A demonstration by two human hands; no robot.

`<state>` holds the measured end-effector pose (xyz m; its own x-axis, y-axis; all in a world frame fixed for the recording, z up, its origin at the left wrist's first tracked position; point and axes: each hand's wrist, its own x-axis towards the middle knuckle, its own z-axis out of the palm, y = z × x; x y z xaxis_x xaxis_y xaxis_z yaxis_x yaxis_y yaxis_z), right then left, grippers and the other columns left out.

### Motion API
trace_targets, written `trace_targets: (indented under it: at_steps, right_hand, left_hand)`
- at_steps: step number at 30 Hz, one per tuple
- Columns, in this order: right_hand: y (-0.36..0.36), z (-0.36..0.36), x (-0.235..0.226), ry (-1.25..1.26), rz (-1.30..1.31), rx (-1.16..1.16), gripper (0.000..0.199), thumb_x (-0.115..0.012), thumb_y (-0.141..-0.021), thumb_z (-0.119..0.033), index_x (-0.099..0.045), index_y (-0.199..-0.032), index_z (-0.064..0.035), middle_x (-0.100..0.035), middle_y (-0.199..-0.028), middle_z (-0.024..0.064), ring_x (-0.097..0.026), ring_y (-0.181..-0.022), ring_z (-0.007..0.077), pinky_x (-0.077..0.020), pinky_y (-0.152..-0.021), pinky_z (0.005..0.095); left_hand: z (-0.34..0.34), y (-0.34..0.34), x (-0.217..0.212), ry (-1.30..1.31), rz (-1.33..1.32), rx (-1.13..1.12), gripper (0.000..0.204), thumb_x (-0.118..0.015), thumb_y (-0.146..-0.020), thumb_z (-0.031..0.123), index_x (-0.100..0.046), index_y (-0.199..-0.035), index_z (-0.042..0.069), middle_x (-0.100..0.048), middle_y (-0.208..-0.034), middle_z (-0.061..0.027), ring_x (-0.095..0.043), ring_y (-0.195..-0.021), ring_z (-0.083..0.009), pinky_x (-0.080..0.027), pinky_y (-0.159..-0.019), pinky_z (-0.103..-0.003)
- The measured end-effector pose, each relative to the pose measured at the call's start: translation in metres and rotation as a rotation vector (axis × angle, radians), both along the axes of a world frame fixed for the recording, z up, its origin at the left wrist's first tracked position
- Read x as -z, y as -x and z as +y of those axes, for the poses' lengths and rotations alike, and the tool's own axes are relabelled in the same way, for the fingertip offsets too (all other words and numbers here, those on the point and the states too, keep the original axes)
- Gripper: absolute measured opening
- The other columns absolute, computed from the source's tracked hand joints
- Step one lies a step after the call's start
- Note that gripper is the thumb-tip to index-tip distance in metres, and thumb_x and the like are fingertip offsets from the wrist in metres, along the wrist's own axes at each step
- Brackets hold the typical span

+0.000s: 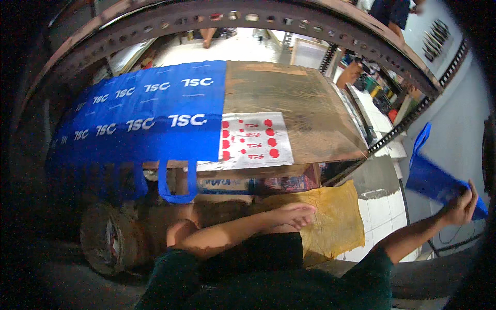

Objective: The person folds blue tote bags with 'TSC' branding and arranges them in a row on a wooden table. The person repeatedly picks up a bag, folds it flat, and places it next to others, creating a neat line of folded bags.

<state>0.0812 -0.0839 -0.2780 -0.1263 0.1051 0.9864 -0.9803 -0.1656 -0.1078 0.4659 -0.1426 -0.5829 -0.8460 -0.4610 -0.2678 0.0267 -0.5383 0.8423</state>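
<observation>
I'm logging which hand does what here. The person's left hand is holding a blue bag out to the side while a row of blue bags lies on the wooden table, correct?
Not quite: the right hand grips the blue bag out to the side, as the head view shows. The left hand is empty, held in front of the body. The row of blue bags does lie on the wooden table.

blue printed bags [150, 111], red-dotted white sheet [253, 139]

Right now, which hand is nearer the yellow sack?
Left. The left hand hovers at the yellow sack's left edge; the right hand is off to its right, gripping a blue bag.
</observation>
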Motion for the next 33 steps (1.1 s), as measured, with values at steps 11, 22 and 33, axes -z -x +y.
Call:
trace_targets:
  at_steps: [11,22,33]
  right_hand:
    - [-0.206,-0.098,0.084,-0.504,-0.354,-1.107,0.015,-0.048,-0.084,-0.015,-0.058,-0.094,-0.0126,-0.053,-0.089,0.0064,-0.051,-0.079,0.0167,-0.0414,-0.071,0.0285]
    - [-0.201,-0.135,0.124,-0.657,-0.828,-1.825,0.049,-0.035,-0.091,-0.041,-0.043,-0.129,-0.0112,-0.043,-0.133,0.0194,-0.046,-0.117,0.0353,-0.0372,-0.099,0.0474]
    - [-0.222,-0.126,0.250,-1.271,-1.083,-1.173,0.051,-0.052,-0.085,-0.003,-0.036,-0.132,0.0025,-0.062,-0.084,0.0065,-0.058,-0.052,0.0112,-0.0460,-0.043,0.0201]
  left_hand:
    - [0.035,0.039,0.007,-0.728,0.949,0.369,0.112,-0.017,-0.063,0.092,-0.037,-0.138,0.011,-0.050,-0.130,-0.0109,-0.049,-0.116,-0.0276,-0.027,-0.103,-0.053]
    - [-0.022,-0.084,-0.096,0.123,0.262,-0.774,0.066,-0.066,-0.076,0.006,-0.035,-0.134,0.005,-0.053,-0.119,-0.0120,-0.054,-0.107,-0.0227,-0.043,-0.093,-0.036]
    - [-0.110,-0.110,-0.060,0.668,-0.387,-0.848,0.071,-0.060,-0.071,-0.002,-0.032,-0.137,0.001,-0.054,-0.122,-0.0167,-0.054,-0.109,-0.0240,-0.042,-0.094,-0.034]
